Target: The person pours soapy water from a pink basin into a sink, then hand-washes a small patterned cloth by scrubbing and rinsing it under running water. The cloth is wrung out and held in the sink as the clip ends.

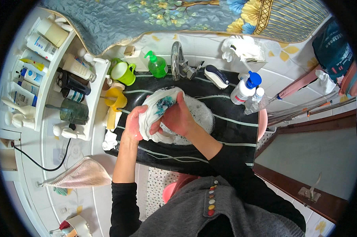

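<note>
A wet white cloth (150, 120) with a teal patterned patch is held between both hands over a sink basin of sudsy water (200, 118). My left hand (134, 121) grips the cloth's left side, its palm wet and reddened. On the other side, my right hand (178, 117) holds the cloth beside the patch, thumb up and some fingers curled under the fabric. Part of the cloth hangs down at the basin's near edge. Behind the basin stands a chrome faucet (177, 60). Folds of cloth hide some fingertips.
On the black counter (234, 134) are a green pump bottle (157, 65), a scrub brush (216, 77), a white bottle with a blue pump (244, 89), a green mug (123, 73) and a yellow cup (115, 99). Shelves (100, 89) of toiletries stand left; a door (308, 154) is at right.
</note>
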